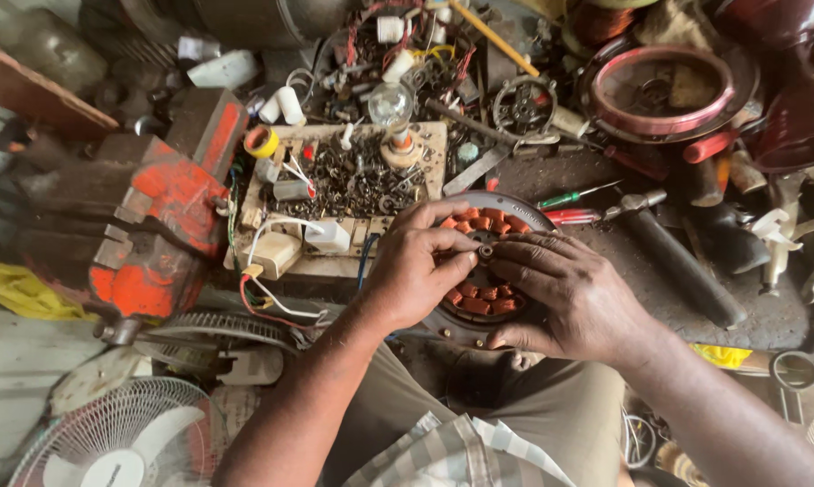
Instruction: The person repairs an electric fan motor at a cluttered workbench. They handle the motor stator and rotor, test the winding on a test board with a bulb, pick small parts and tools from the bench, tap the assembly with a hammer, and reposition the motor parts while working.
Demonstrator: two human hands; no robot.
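A round fan motor stator (490, 221) with orange-brown copper coils lies on the grimy workbench in front of me. My left hand (416, 266) rests on its left side, and its thumb and fingers pinch a small dark round part (485, 252) at the hub. My right hand (565, 293) covers the right and lower side of the stator. Its fingertips meet the same small part at the centre. Much of the coil ring is hidden under both hands.
A red bench vise (150, 225) stands at the left. Behind the stator is a wooden tray (429, 135) of screws with a bulb (390, 104). A hammer (673, 248) and screwdrivers (574, 194) lie to the right, a red motor housing (664, 90) beyond. A white fan guard (123, 433) sits at lower left.
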